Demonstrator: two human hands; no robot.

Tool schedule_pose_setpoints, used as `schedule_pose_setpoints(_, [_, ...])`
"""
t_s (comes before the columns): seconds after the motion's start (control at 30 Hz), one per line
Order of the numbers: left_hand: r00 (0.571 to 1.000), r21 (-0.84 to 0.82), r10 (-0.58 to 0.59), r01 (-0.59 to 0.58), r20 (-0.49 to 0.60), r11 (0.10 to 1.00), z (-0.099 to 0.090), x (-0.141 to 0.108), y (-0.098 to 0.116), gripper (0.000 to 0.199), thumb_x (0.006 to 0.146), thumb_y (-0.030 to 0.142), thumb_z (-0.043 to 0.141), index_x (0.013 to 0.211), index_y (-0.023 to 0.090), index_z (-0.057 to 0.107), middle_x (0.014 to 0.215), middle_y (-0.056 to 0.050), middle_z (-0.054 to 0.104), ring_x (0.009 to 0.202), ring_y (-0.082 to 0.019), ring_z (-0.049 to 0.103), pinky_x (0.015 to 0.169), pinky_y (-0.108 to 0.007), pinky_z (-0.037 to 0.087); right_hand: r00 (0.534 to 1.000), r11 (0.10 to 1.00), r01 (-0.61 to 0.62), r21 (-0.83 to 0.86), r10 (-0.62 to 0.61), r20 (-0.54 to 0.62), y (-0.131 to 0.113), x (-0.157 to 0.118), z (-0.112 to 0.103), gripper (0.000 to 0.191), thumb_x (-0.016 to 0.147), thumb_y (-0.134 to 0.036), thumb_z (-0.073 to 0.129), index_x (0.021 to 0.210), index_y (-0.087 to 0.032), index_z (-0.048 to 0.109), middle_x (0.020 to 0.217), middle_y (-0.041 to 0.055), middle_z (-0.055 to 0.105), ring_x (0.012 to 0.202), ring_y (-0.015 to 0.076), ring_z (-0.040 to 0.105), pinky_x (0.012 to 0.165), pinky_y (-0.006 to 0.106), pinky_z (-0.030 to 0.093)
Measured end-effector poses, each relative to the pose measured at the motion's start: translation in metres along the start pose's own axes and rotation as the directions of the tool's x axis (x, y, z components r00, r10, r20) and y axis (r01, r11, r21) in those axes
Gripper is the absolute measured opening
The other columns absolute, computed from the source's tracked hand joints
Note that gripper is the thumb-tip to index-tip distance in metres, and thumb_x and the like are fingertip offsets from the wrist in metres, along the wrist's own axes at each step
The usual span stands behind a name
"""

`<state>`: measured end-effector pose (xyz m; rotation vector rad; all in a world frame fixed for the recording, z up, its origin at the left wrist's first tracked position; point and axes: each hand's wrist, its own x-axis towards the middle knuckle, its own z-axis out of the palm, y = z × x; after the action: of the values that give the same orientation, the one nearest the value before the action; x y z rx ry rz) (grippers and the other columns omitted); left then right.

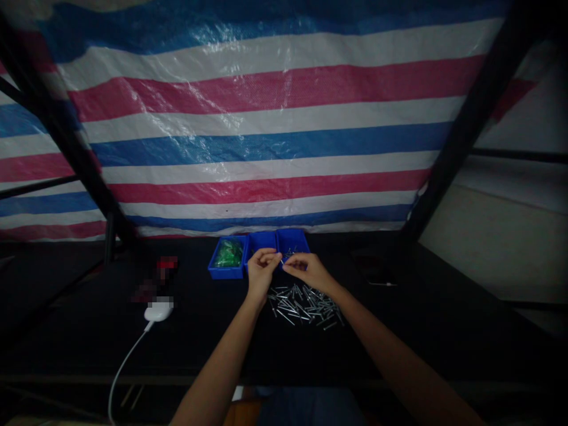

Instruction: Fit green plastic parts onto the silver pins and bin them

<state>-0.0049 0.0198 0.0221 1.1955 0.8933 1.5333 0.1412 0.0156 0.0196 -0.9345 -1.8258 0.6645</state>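
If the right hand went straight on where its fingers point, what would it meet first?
Probably the left hand, which sits just ahead of the right hand, though depth is hard to judge from this view.

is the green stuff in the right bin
No, the green stuff sits in the leftmost blue bin, at the far end from the right one.

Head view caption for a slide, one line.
Left hand and right hand meet over loose metal fasteners, in front of blue bins.

The left hand point(261, 271) and the right hand point(308, 271) are holding their fingertips close together above blue plastic bins point(261, 240), near a pile of metal pins point(304, 305).
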Motion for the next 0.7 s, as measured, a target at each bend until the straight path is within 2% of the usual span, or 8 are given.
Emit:
schedule_pose_setpoints(0.17, [0.999, 0.033, 0.026, -0.027, 0.03, 0.999, 0.0, 0.0, -0.002, 0.033, 0.059, 0.031, 0.072, 0.082, 0.012, 0.059, 0.066, 0.0, 0.059, 0.057, -0.008, 0.051, 0.055, -0.018, 0.038, 0.998, 0.993, -0.055, 0.102, 0.053, 0.024, 0.007, 0.001, 0.004, 0.022, 0.07, -0.038, 0.06, 0.069, -0.017, 0.066, 0.059, 0.0002, 0.061, 0.051, 0.0109, 0.048, 0.05, 0.023, 0.036])
schedule_pose_setpoints(0.3, [0.996, 0.109, 0.013, -0.023, 0.089, 0.994, 0.001, -0.001, -0.003, 0.031, 0.068, 0.039, 0.063, 0.082, 0.013, 0.06, 0.069, -0.002, 0.058, 0.058, -0.009, 0.051, 0.048, -0.017, 0.035, 0.993, 0.98, -0.085, 0.179, 0.099, -0.068, 0.011, 0.004, 0.0, 0.023, 0.068, -0.04, 0.061, 0.067, -0.017, 0.065, 0.06, 0.0006, 0.061, 0.053, 0.0117, 0.05, 0.05, 0.024, 0.037])
schedule_pose_setpoints(0.43, [0.975, 0.232, -0.02, -0.033, 0.221, 0.972, 0.004, -0.004, -0.009, 0.03, 0.07, 0.041, 0.061, 0.081, 0.013, 0.061, 0.071, -0.003, 0.059, 0.055, -0.009, 0.049, 0.045, -0.018, 0.035, 0.973, 0.943, -0.131, 0.304, 0.181, -0.141, 0.009, 0.007, -0.006, 0.026, 0.064, -0.043, 0.064, 0.066, -0.017, 0.063, 0.058, 0.0004, 0.059, 0.05, 0.0104, 0.048, 0.043, 0.021, 0.035])
schedule_pose_setpoints(0.57, [0.944, 0.283, -0.05, -0.048, 0.327, 0.958, 0.008, -0.008, -0.014, 0.031, 0.072, 0.042, 0.058, 0.083, 0.013, 0.061, 0.072, -0.004, 0.06, 0.054, -0.008, 0.049, 0.047, -0.018, 0.037, 0.964, 0.909, -0.171, 0.38, 0.234, -0.127, 0.007, 0.006, -0.008, 0.027, 0.062, -0.043, 0.065, 0.069, -0.017, 0.062, 0.059, 0.0002, 0.058, 0.048, 0.0092, 0.047, 0.04, 0.02, 0.033])
schedule_pose_setpoints(0.7, [0.939, 0.265, -0.069, -0.024, 0.338, 0.964, 0.01, -0.009, -0.012, 0.033, 0.073, 0.043, 0.057, 0.082, 0.012, 0.06, 0.072, -0.004, 0.06, 0.052, -0.008, 0.048, 0.047, -0.018, 0.036, 0.965, 0.892, -0.188, 0.411, 0.245, -0.089, 0.008, 0.005, -0.006, 0.027, 0.062, -0.042, 0.066, 0.069, -0.017, 0.062, 0.059, -0.0001, 0.058, 0.049, 0.0095, 0.049, 0.04, 0.019, 0.032])
